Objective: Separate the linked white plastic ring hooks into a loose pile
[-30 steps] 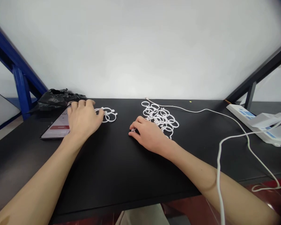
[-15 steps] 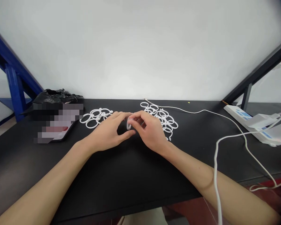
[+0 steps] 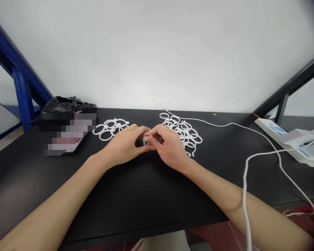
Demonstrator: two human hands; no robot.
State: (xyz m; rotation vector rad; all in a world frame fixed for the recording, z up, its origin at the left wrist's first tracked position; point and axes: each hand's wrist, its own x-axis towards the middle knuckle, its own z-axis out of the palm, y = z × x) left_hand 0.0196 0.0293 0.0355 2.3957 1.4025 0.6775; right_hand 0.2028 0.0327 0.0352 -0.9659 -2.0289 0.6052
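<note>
In front of me both hands meet over the table around a white plastic ring [image 3: 144, 140], mostly hidden by fingers. Its near edge is pinched between the thumb and fingers of my right hand [image 3: 170, 146]. My left hand [image 3: 124, 144] curves in from the other side, thumb and fingertips closed up to the same ring. Beyond my left hand lies a small group of white rings [image 3: 106, 129] with little ball ends. A larger, tangled heap of similar rings [image 3: 189, 134] is spread behind my right hand.
A phone [image 3: 75, 139], partly blurred out, lies at the left by a crumpled black plastic bag [image 3: 65, 104]. A white cable [image 3: 247, 184] loops over my right forearm. White and blue packaging [image 3: 290, 139] sits at the right, before a white wall [image 3: 157, 52].
My left thumb and fingers have closed in toward the ring, which is now more hidden between both hands. The view has shifted slightly, moving the scene a little to the right.
</note>
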